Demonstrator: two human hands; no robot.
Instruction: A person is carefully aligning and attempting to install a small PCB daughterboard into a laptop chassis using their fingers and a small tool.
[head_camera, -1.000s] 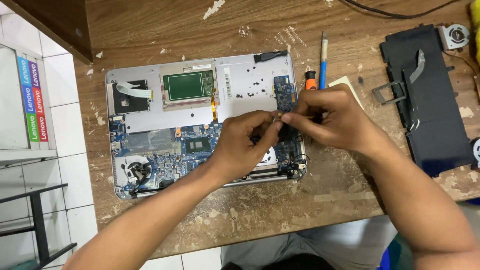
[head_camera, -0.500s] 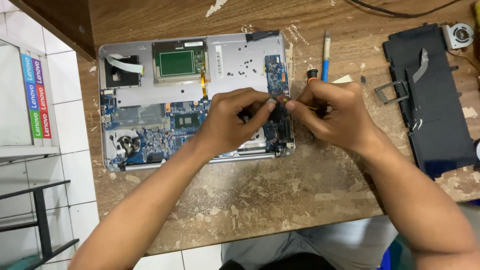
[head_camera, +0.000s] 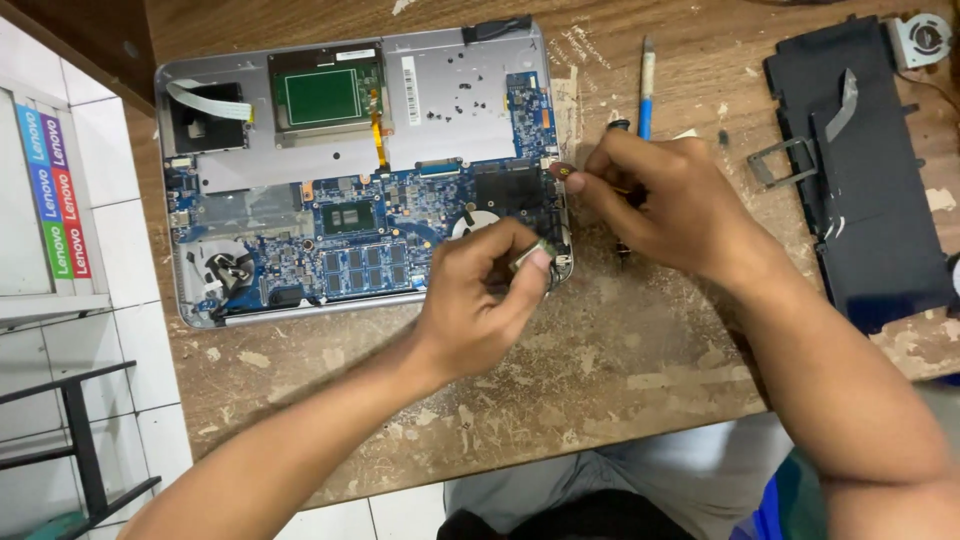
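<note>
While the opened laptop (head_camera: 360, 170) lies with its blue motherboard (head_camera: 370, 235) bared on the worn wooden table (head_camera: 620, 350), the left hand (head_camera: 480, 300) pinches a small metal part (head_camera: 532, 255) between thumb and fingertips at the board's lower right corner. The right hand (head_camera: 655, 200) is curled, its fingers nipping a tiny dark piece (head_camera: 562, 172) just beside the laptop's right edge. A blue-handled tool (head_camera: 647, 90) lies behind it, and a black battery pack (head_camera: 860, 170) sits well apart to the right.

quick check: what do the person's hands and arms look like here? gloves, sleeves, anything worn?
No gloves. Both the left hand and the right hand are bare, and both forearms are bare up to the frame edge, no sleeves visible. No rings, watch or wrist strap visible. Nails short.
</note>
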